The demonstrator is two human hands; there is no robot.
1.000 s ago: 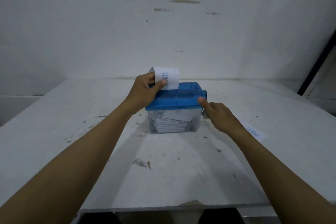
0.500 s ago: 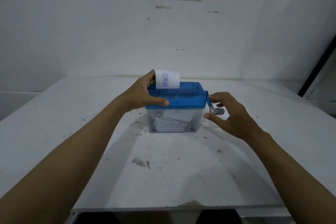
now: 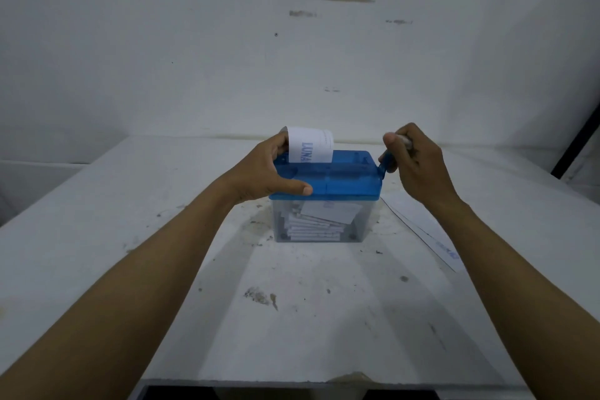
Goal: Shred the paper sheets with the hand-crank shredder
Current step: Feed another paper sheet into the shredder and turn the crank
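A small hand-crank shredder stands mid-table, with a blue top [image 3: 344, 177] over a clear bin [image 3: 319, 221] holding white paper strips. A white paper sheet [image 3: 311, 146] with blue lettering sticks up from the slot, curling at its top. My left hand [image 3: 266, 172] grips the left end of the blue top, thumb on the front face, fingers behind by the sheet. My right hand [image 3: 412, 159] holds the crank handle [image 3: 386, 166] at the shredder's right side, raised to the top of its swing.
More paper sheets [image 3: 431, 240] lie flat on the white table [image 3: 162, 237] to the right of the shredder, partly under my right forearm. A white wall rises behind. The table's front edge runs near the bottom of the view.
My right hand closed on the crank handle and swung it from low beside the bin up to the top. My left hand stays on the blue top; the sheet sits slightly lower.
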